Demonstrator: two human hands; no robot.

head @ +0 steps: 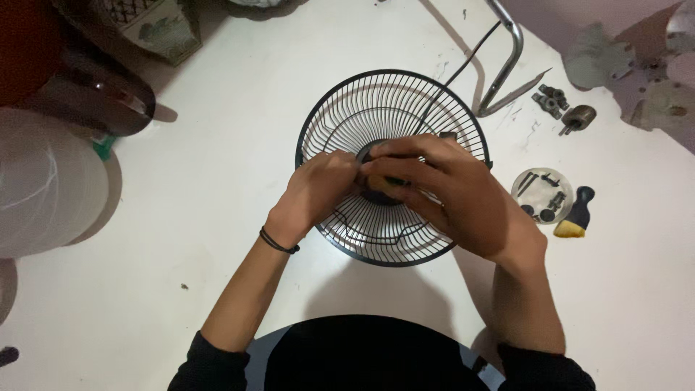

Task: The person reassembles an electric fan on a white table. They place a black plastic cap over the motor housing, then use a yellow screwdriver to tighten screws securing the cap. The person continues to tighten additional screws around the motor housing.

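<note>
We see black wire fan guard [347, 116] on white table [181, 239]. Left hand [318, 185] and right hand [452, 192] meet at guard's hub, fingers closed on small dark part. Small dish of screws [541, 194], brush [575, 213] lie right.

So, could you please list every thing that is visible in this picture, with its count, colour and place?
fan grille: one, black wire, centre of the table, under both hands
hub: one, dark, middle of the grille, mostly hidden by the fingers
table: one, white, fills the view
metal stand tube: one, grey, top right
cable: one, black, runs from the grille to the top
small dish: one, clear, right side, holds dark screws
brush: one, dark handle and yellow bristles, beside the dish
small metal parts: a few, grey, upper right
round lid: one, whitish, left edge
wristband: one, black, left wrist
left hand: on the hub
right hand: on the hub
</note>
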